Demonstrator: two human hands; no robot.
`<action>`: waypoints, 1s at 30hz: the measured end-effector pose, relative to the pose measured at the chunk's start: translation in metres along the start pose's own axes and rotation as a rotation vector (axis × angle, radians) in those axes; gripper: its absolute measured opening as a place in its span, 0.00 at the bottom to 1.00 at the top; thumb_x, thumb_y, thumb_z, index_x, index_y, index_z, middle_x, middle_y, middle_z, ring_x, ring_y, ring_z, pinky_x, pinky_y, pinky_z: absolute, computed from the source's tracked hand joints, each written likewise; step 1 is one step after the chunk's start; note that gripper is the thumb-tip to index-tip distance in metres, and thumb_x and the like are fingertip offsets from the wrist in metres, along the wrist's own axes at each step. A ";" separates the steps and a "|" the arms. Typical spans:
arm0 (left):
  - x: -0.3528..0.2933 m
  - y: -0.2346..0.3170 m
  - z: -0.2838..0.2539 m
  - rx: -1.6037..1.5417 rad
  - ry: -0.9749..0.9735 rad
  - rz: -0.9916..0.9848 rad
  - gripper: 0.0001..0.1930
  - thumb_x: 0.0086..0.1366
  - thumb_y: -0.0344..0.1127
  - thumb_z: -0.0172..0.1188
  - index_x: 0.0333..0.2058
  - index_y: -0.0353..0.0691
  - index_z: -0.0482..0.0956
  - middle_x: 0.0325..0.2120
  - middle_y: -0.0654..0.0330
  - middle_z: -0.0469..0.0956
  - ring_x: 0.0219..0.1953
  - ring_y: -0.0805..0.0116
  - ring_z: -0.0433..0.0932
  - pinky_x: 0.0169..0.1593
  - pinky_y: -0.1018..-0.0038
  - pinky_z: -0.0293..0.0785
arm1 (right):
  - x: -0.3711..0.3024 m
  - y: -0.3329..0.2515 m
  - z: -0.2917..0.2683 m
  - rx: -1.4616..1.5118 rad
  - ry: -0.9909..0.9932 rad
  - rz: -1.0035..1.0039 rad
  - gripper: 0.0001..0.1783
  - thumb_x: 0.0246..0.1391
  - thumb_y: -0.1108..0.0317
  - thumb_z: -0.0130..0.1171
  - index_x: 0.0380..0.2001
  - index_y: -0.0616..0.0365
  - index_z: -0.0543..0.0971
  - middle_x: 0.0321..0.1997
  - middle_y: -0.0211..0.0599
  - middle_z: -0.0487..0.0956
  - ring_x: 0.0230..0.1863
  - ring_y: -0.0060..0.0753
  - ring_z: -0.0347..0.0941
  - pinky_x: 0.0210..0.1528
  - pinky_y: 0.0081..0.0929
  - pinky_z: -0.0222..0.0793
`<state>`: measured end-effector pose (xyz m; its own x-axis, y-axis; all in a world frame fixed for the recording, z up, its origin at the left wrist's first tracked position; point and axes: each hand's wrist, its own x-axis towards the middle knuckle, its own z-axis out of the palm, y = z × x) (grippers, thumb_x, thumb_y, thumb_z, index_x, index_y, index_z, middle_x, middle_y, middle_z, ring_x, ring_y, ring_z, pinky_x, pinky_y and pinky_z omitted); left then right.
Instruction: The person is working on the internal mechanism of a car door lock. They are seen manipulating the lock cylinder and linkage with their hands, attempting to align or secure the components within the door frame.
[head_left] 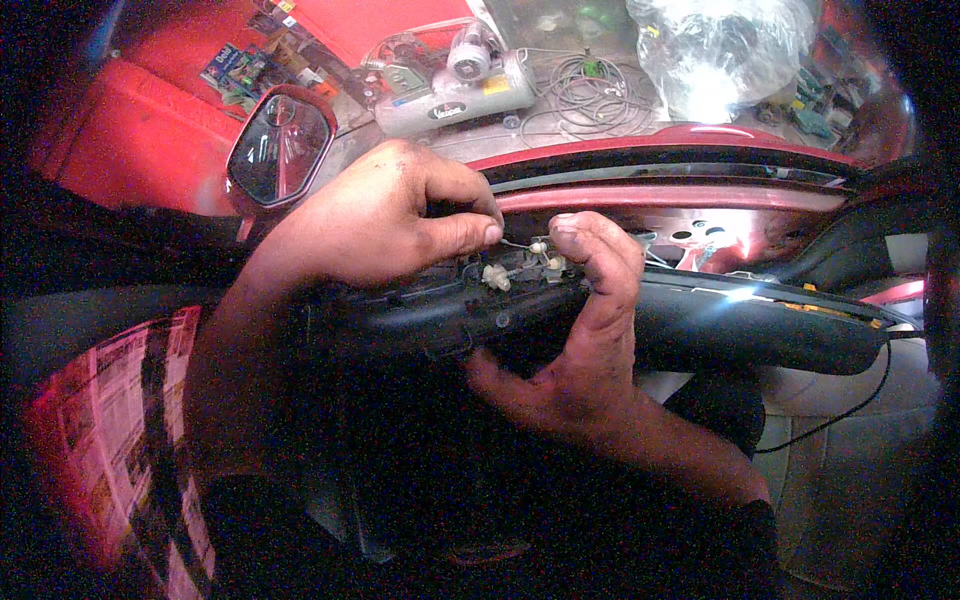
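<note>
Beyond the red car door [690,197], on the far floor, a grey air compressor [460,102] stood left of a coiled hose [585,98]. Near side, the dark door panel [740,325] lay along the door under both hands, which were apart: the left hand [365,215] pinched a thin wire [516,243] between thumb and finger. On its right, the right hand [595,345] curled around the panel beside white plastic connectors [497,278], but how tightly I cannot tell.
</note>
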<state>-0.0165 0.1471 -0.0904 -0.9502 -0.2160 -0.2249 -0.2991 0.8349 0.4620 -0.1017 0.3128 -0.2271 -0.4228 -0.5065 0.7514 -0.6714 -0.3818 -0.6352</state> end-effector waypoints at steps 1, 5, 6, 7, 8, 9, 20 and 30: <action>-0.001 0.001 -0.001 -0.003 -0.007 -0.045 0.07 0.63 0.30 0.66 0.34 0.31 0.82 0.28 0.56 0.83 0.33 0.71 0.80 0.41 0.70 0.76 | -0.001 0.000 0.001 0.009 0.000 0.005 0.54 0.31 0.62 0.78 0.61 0.62 0.59 0.59 0.52 0.64 0.62 0.51 0.63 0.64 0.44 0.61; -0.002 -0.001 -0.001 0.046 0.013 0.017 0.09 0.62 0.33 0.67 0.34 0.32 0.82 0.27 0.55 0.82 0.32 0.68 0.80 0.40 0.69 0.76 | -0.001 0.001 0.002 0.013 0.002 0.003 0.55 0.32 0.61 0.78 0.62 0.62 0.58 0.60 0.52 0.64 0.63 0.52 0.62 0.65 0.45 0.61; -0.002 -0.002 -0.001 0.045 0.023 0.025 0.10 0.61 0.35 0.67 0.34 0.33 0.83 0.27 0.52 0.82 0.32 0.62 0.81 0.39 0.66 0.76 | 0.000 0.000 0.002 0.006 0.003 -0.003 0.55 0.32 0.60 0.79 0.62 0.62 0.58 0.60 0.52 0.64 0.63 0.52 0.62 0.65 0.45 0.61; -0.002 -0.003 -0.001 0.045 0.033 0.031 0.10 0.60 0.36 0.67 0.35 0.34 0.83 0.26 0.49 0.81 0.31 0.57 0.82 0.38 0.64 0.76 | 0.000 0.000 0.002 0.009 -0.001 0.005 0.55 0.32 0.60 0.79 0.62 0.62 0.58 0.60 0.52 0.64 0.62 0.52 0.62 0.65 0.45 0.61; -0.002 -0.001 -0.001 0.052 0.025 0.011 0.10 0.61 0.34 0.67 0.34 0.33 0.83 0.27 0.52 0.82 0.32 0.62 0.81 0.39 0.66 0.76 | 0.000 -0.001 0.001 0.012 -0.005 0.013 0.55 0.32 0.60 0.79 0.62 0.62 0.58 0.60 0.52 0.64 0.62 0.52 0.62 0.65 0.45 0.61; -0.003 0.003 -0.002 0.060 0.016 -0.010 0.09 0.62 0.33 0.67 0.34 0.32 0.82 0.27 0.55 0.82 0.33 0.68 0.80 0.40 0.69 0.76 | 0.000 -0.001 0.002 0.016 -0.009 0.021 0.55 0.32 0.60 0.79 0.62 0.62 0.58 0.60 0.52 0.63 0.62 0.52 0.62 0.65 0.45 0.61; -0.004 -0.002 -0.004 -0.045 -0.070 -0.004 0.08 0.63 0.32 0.66 0.35 0.32 0.82 0.28 0.56 0.83 0.35 0.70 0.80 0.42 0.70 0.76 | 0.001 -0.002 -0.002 -0.013 -0.118 0.045 0.40 0.33 0.58 0.76 0.52 0.56 0.70 0.53 0.47 0.69 0.55 0.56 0.66 0.58 0.53 0.61; -0.004 -0.010 -0.001 -0.158 -0.110 0.005 0.10 0.62 0.35 0.67 0.37 0.35 0.84 0.30 0.55 0.84 0.36 0.68 0.82 0.43 0.68 0.77 | 0.006 -0.006 -0.002 -0.002 -0.104 0.018 0.36 0.32 0.64 0.73 0.49 0.55 0.69 0.46 0.44 0.73 0.49 0.51 0.69 0.55 0.48 0.62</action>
<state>-0.0099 0.1393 -0.0932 -0.9390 -0.1479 -0.3106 -0.3124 0.7444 0.5901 -0.1012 0.3137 -0.2188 -0.3692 -0.5908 0.7174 -0.6655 -0.3708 -0.6478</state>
